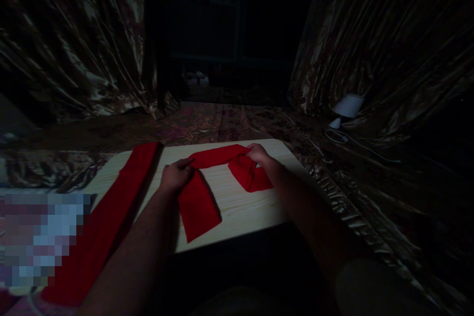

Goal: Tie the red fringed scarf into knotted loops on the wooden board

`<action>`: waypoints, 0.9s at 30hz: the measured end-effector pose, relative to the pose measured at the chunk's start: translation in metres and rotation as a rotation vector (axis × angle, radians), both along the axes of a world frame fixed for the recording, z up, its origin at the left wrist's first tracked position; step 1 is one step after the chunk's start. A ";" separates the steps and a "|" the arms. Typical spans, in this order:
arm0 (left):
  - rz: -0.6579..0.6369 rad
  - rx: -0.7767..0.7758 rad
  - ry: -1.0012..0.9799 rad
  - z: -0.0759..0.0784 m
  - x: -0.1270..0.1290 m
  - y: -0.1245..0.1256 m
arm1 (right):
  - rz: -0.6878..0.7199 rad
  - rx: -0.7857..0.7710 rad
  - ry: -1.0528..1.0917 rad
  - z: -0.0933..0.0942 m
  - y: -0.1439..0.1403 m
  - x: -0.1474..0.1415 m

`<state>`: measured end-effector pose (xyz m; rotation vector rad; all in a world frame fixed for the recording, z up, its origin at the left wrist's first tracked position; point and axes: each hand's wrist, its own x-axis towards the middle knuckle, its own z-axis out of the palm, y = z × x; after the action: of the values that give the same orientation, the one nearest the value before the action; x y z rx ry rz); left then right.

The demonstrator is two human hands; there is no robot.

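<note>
A long red strip of cloth (217,157) stretches between my two hands over a pale wooden table. My left hand (177,175) is closed on it at the left, and one flat end hangs down from there toward the table's near edge. At the right, my right hand (258,153) pinches the strip near the table's far side. Beyond that grip the cloth folds over and runs behind my right forearm, where its end is hidden. Left of my left arm lies a second, wider red folded cloth (111,212), reaching past the table's edge.
The pale wooden table (237,212) stands before a ledge covered with patterned, fringed cloth (229,121). A small white lamp (348,105) with a cord is at the right. Patterned curtains (92,34) hang on both sides of a dark window. A pixelated patch covers the lower left.
</note>
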<state>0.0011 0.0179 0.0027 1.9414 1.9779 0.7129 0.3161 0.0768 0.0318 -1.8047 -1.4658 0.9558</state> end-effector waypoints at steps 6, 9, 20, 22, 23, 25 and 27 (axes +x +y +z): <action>-0.018 0.016 0.021 -0.001 0.000 0.001 | -0.018 0.165 -0.659 0.025 -0.032 0.011; -0.017 0.007 0.025 0.001 0.001 -0.001 | 0.056 0.128 -0.757 0.030 -0.065 0.015; -0.011 0.013 0.034 0.003 0.003 -0.003 | 0.455 0.316 -0.810 -0.019 -0.137 0.011; -0.006 0.003 0.042 0.003 0.003 -0.003 | 0.413 0.294 -0.836 -0.024 -0.136 0.002; -0.002 0.001 0.042 0.004 0.003 -0.003 | 0.388 0.297 -0.843 -0.025 -0.135 -0.003; 0.002 0.001 0.043 0.004 0.003 -0.003 | 0.362 0.323 -0.829 -0.023 -0.131 -0.010; 0.001 0.007 0.047 0.004 0.003 -0.003 | 0.360 0.310 -0.746 -0.018 -0.127 -0.015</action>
<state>0.0043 0.0152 0.0063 1.9787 2.0058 0.6814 0.3015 -0.0498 0.0135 -1.7689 -2.2992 0.1495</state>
